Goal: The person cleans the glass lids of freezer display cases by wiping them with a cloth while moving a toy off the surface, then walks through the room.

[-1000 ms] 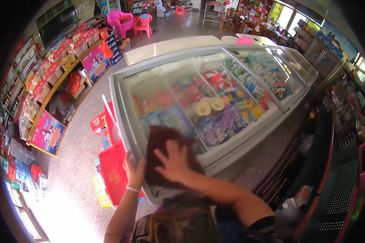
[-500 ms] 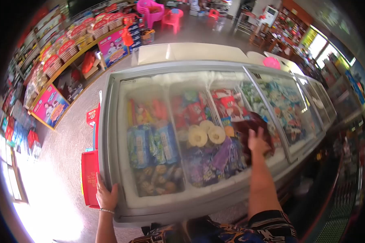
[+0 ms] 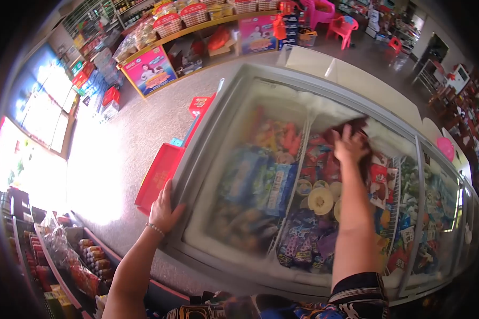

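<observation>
My right hand [image 3: 351, 146] presses a dark red cloth [image 3: 363, 126] on the glass top [image 3: 261, 114] of a chest freezer, near its far side. The fingers are spread over the cloth. My left hand [image 3: 164, 212] rests on the grey frame [image 3: 199, 154] at the freezer's near left edge, fingers stretched out and thumb apart. Beneath the glass lie blue packets [image 3: 279, 189], purple packets [image 3: 308, 239], red packets [image 3: 378, 178] and pale round tubs [image 3: 320, 201]. The left part of the glass looks cloudy, blurring what is below.
A red box [image 3: 162, 173] stands against the freezer's left side. Shelves of bottles and packets [image 3: 93, 260] are at the lower left. Across the floor [image 3: 143, 117] runs a display counter [image 3: 197, 32] with baskets. Pink chairs [image 3: 341, 29] stand beyond the freezer.
My right hand has carried the cloth from the near right of the glass to its far side. My left hand stays on the frame. The view has turned left.
</observation>
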A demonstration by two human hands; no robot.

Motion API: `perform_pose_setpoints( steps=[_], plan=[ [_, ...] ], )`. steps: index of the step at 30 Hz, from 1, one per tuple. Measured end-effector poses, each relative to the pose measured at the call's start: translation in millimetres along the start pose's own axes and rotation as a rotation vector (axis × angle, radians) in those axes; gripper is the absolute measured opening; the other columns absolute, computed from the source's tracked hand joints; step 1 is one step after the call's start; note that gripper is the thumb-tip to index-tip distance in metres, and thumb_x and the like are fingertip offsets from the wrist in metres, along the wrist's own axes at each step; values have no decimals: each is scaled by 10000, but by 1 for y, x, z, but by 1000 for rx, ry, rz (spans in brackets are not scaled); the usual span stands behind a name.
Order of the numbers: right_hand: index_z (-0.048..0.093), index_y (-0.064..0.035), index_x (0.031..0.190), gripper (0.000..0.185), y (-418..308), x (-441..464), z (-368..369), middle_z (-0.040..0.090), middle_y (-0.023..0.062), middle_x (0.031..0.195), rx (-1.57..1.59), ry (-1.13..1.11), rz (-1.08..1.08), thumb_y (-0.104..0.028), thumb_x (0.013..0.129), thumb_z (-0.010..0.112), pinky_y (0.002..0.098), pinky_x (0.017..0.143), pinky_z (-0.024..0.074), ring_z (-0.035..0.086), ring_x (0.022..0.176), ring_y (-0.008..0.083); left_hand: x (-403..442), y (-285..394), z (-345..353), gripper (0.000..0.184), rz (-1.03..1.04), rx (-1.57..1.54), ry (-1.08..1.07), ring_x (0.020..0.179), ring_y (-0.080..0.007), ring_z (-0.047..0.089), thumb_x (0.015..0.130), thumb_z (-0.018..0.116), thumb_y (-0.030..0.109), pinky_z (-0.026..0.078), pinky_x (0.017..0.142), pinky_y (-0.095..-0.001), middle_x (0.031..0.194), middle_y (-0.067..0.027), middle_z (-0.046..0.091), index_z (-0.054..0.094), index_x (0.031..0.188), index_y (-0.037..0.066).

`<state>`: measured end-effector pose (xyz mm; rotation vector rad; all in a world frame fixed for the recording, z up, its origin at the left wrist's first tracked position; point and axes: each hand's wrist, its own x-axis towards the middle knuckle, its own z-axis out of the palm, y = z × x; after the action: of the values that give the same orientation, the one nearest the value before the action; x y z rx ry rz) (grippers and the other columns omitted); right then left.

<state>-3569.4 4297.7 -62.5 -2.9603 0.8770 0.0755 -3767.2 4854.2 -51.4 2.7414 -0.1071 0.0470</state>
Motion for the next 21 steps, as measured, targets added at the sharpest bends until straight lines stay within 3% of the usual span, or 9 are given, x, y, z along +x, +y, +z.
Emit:
perform_pose_setpoints(
  steps=[3,7,8,11,14,16,19,20,21],
  plan=[
    [296,-240,1546,756,-120,-53,10,258,220,1596,96,51,-345,-699,948,358,711,1130,131,266,1468,410,0,0,-1,897,-38,22,-21,1196,-433,563,842,695,373,479,975,-490,1383,-273,509,233,1543,56],
    [337,-189,1527,725,-223,-170,27,354,261,1528,221,100,-720,-606,944,448,694,1141,141,378,1393,435,0,11,-11,831,-67,21,-51,1240,-424,534,902,632,433,451,1003,-477,1384,-284,507,268,1530,28],
    [365,-139,1522,721,-235,-202,38,378,269,1511,213,184,-804,-550,942,483,684,1145,144,490,1284,415,0,12,-10,794,-89,-9,-39,1237,-420,537,918,611,435,453,999,-478,1379,-277,515,287,1523,36],
    [383,4,1486,767,-227,-307,45,412,260,1499,241,184,-924,-509,929,501,641,1174,131,601,1097,373,2,6,-6,705,-124,-64,2,1222,-408,550,952,552,451,460,987,-482,1358,-248,543,339,1503,67],
    [401,-97,1506,694,-167,-394,18,403,237,1516,171,-207,-1188,-485,940,508,685,1156,112,580,1165,398,3,1,1,673,-113,-63,44,1200,-402,565,959,517,482,468,976,-491,1334,-222,566,367,1491,97],
    [426,-158,1502,642,-128,-421,34,485,217,1457,448,-16,-1370,-475,948,504,702,1147,97,571,1189,414,2,-2,1,679,-114,-75,50,1199,-402,564,960,510,488,466,977,-492,1333,-226,566,364,1493,95],
    [468,-173,1475,599,-140,-373,33,570,202,1370,213,-188,-1291,-463,952,503,694,1147,113,550,1212,418,2,1,-5,683,-123,-93,28,1168,-413,576,954,530,477,483,949,-488,1298,-227,582,366,1497,96],
    [496,-154,1450,569,-158,-334,38,621,192,1306,363,109,-1227,-447,963,480,683,1146,138,543,1220,418,2,2,-5,683,-135,-95,12,1162,-415,578,953,534,472,487,943,-487,1291,-228,585,366,1498,96],
    [499,-134,1442,557,-179,-294,19,584,188,1364,136,-62,-1090,-434,975,446,669,1149,155,545,1213,419,1,-5,1,783,-109,-90,41,1136,-417,593,896,627,482,498,926,-487,1276,-224,591,341,1511,92]
  ],
)
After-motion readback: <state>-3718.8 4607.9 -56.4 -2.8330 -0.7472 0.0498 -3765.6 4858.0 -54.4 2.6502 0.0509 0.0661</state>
